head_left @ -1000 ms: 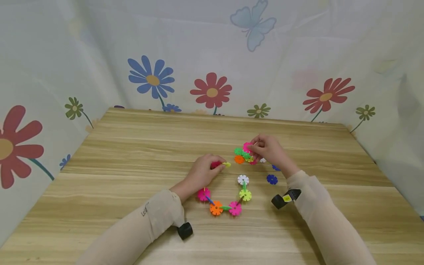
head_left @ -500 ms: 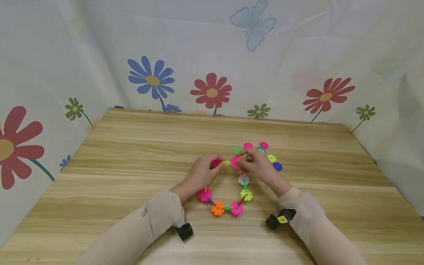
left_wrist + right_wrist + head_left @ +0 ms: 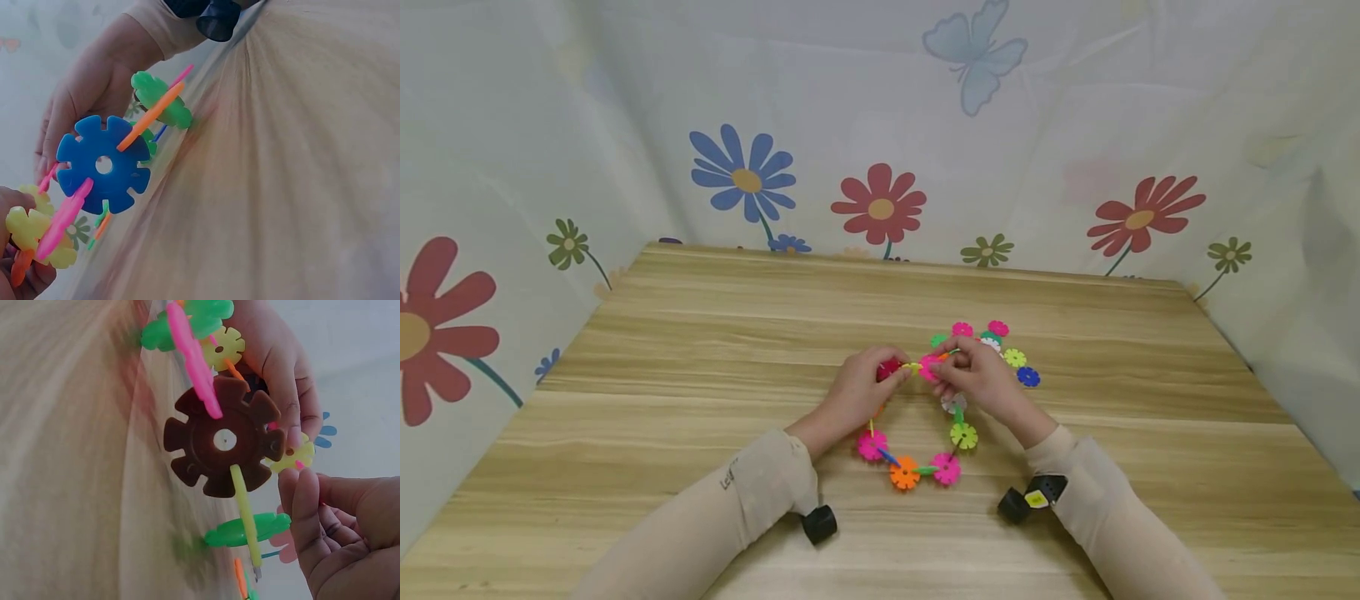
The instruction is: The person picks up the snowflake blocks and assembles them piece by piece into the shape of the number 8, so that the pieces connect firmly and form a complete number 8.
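Toothed plastic discs form a curved, linked chain, with an orange disc (image 3: 905, 473) at its near side. My left hand (image 3: 856, 387) pinches the chain near a red disc (image 3: 889, 369) and a yellow disc (image 3: 912, 367). Against the yellow disc's right side, a pink disc (image 3: 928, 368) is pinched by my right hand (image 3: 988, 379). Both hands meet at the yellow disc (image 3: 301, 456) in the right wrist view, behind a large brown disc (image 3: 200, 453). A blue disc (image 3: 125, 169) hangs linked between others in the left wrist view. Exactly how pink and yellow join cannot be told.
Loose discs lie beyond and beside my right hand, among them a pink one (image 3: 997, 328), a yellow one (image 3: 1015, 358) and a blue one (image 3: 1028, 377). A wooden table (image 3: 737, 308) runs back to a flower-printed cloth (image 3: 812, 100).
My right hand has come left and nearer from the loose discs, carrying the pink disc to the yellow one. The chain's near part has shifted slightly right. My left hand keeps its place.
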Motion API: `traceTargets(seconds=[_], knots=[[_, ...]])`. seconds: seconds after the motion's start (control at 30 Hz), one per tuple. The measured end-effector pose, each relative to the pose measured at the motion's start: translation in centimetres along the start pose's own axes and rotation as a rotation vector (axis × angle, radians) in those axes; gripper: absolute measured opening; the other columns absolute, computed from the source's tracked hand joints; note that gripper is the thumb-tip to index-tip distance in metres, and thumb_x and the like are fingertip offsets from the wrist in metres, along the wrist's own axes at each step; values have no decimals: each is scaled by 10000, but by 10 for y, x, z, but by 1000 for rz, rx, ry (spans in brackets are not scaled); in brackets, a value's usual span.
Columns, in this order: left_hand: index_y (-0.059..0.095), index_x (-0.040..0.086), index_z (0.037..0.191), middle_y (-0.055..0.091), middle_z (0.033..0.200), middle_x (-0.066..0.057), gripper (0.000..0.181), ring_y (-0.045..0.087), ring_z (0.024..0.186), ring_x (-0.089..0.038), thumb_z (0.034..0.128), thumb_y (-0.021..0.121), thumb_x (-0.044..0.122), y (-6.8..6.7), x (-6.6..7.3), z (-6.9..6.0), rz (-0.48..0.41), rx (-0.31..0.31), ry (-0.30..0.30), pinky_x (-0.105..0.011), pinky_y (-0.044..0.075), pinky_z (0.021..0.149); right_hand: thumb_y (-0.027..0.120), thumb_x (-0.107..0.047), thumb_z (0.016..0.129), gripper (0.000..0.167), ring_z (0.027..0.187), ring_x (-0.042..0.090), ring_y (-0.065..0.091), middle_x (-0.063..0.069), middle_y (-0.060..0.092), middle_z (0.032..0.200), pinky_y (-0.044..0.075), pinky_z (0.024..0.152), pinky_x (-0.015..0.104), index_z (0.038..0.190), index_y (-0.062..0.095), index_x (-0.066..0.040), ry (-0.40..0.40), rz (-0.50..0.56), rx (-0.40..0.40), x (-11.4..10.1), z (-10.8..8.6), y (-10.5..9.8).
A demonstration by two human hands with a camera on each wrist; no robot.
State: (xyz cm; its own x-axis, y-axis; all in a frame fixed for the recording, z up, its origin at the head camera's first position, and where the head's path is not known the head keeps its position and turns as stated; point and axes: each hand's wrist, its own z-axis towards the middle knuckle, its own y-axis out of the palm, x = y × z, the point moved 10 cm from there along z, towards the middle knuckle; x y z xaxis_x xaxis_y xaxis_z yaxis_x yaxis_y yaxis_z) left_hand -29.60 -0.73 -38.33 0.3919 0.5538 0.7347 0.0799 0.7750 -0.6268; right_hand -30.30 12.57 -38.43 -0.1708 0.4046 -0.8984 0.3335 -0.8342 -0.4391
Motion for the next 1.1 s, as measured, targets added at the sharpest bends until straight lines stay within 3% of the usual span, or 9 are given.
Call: traceTargets(seconds=[0.17, 0.37, 0.53, 0.73, 0.93, 1.1], knots=[[667, 97, 960, 601, 673, -18, 105, 513, 531, -88, 922, 643, 192, -1, 3, -1, -59, 0, -1, -220, 438, 578, 541, -36, 963, 193, 624, 105, 643, 287, 664, 844, 564, 600, 266, 1100, 509, 96, -10, 72, -12, -1, -1, 3], [654, 98, 876, 591, 592, -68, 84, 497, 477, -80, 913, 652, 174, 0, 4, -2, -110, 1, -8, -201, 399, 486, 521, -7, 965, 195, 630, 66, 629, 269, 652, 836, 548, 600, 218, 1101, 486, 129, -6, 150, -14, 1, -1, 8], [664, 98, 941, 615, 620, -77, 93, 516, 470, -85, 923, 642, 187, 0, 1, -1, -103, 3, -5, -208, 409, 469, 525, -9, 963, 209, 609, 71, 623, 245, 652, 814, 551, 585, 231, 1114, 506, 135, -39, 106, 9, -5, 2, 9], [626, 129, 1136, 648, 778, -105, 224, 577, 519, -142, 964, 585, 266, 7, -9, 1, -195, -68, -88, -243, 434, 464, 550, -40, 960, 222, 610, 141, 634, 188, 660, 785, 565, 585, 276, 1136, 550, 95, -44, 50, 26, -10, 3, 7], [616, 135, 1144, 621, 809, -62, 283, 599, 548, -153, 996, 507, 350, 7, -13, 2, -243, -90, -135, -269, 473, 500, 560, -60, 959, 266, 649, 251, 655, 182, 663, 782, 570, 594, 323, 1192, 556, 67, -12, 64, 38, -5, 4, 5], [610, 136, 1162, 633, 850, -77, 322, 575, 534, -140, 1008, 468, 380, 8, -13, 3, -220, -105, -131, -265, 464, 518, 569, -64, 955, 249, 624, 178, 642, 226, 668, 797, 568, 591, 317, 1163, 562, 72, 0, 70, 48, -1, 4, 5]])
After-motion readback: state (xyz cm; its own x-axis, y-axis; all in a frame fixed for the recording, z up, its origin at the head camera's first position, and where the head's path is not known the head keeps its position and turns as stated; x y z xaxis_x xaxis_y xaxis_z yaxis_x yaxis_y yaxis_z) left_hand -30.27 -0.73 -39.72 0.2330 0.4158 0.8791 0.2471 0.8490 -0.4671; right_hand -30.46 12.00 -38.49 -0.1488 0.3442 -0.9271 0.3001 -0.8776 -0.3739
